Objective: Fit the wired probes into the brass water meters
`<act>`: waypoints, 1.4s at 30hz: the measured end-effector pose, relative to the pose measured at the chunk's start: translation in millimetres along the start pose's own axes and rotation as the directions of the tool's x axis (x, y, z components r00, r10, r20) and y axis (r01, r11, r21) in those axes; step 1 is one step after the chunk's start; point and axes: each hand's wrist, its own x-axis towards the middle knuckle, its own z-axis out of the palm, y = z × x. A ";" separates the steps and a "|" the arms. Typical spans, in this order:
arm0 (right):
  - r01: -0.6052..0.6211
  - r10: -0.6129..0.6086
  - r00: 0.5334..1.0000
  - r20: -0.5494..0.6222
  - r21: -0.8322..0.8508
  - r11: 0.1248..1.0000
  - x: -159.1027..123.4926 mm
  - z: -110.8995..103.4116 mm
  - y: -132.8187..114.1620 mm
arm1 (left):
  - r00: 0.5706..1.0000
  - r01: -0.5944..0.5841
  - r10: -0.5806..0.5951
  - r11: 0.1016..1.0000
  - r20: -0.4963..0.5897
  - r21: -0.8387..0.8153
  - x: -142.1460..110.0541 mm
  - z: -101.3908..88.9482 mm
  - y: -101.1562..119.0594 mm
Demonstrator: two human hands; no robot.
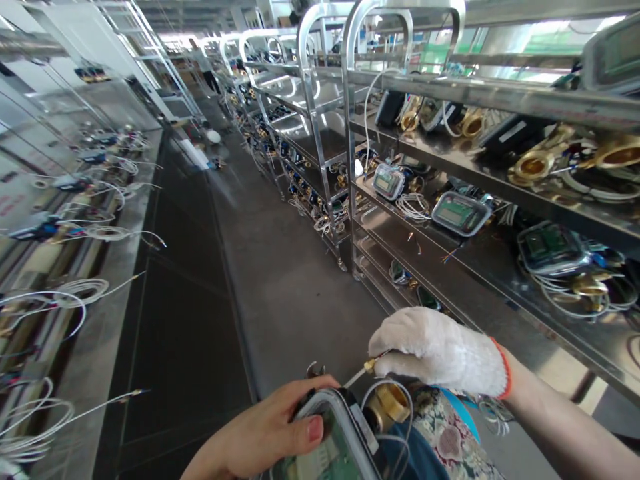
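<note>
My bare left hand (265,430) grips a meter unit (333,443) with a clear cover over a green circuit board, low in the head view, thumb on its front edge. A brass fitting (393,400) sticks out of the unit's right side. My right hand (435,350), in a white knitted glove with a red cuff, pinches the small brass tip of a thin white sensor cable (361,373) just above the unit. White wire loops hang around the brass fitting.
Steel shelf carts (350,167) line the right side, loaded with similar meters (460,213), brass bodies and coiled wires. A long bench (100,293) on the left carries meters with white cables. A dark floor aisle (280,280) runs between them.
</note>
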 end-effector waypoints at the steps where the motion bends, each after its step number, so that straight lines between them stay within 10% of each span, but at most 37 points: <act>1: -0.010 0.010 1.000 0.011 0.011 1.000 -0.9 -1.5 -1.1 | 1.000 -0.004 0.004 1.000 -0.009 0.008 -0.5 0.7 -0.5; 23: -0.152 0.165 0.983 -0.080 0.141 0.978 -11.2 3.6 0.4 | 0.999 -0.036 0.036 0.999 0.011 -0.039 4.8 4.0 -0.9; 28: -0.383 0.489 0.872 -0.024 0.589 0.711 -11.3 31.5 8.6 | 0.990 -0.077 0.060 0.989 -0.130 -0.128 5.5 7.2 -9.1; 33: -0.416 0.389 0.886 0.252 0.802 0.428 3.5 40.6 -1.0 | 0.990 -0.052 0.040 0.995 -0.137 -0.089 12.4 10.5 -9.2; 38: -0.316 0.416 0.895 0.163 0.889 0.332 19.8 50.7 5.9 | 0.986 -0.033 0.000 0.981 -0.168 -0.192 18.8 18.4 -9.7; 42: -0.133 0.652 0.752 -0.098 0.946 0.297 3.4 59.6 41.2 | 0.933 -0.019 -0.175 0.847 -0.314 -0.531 17.3 21.5 -18.9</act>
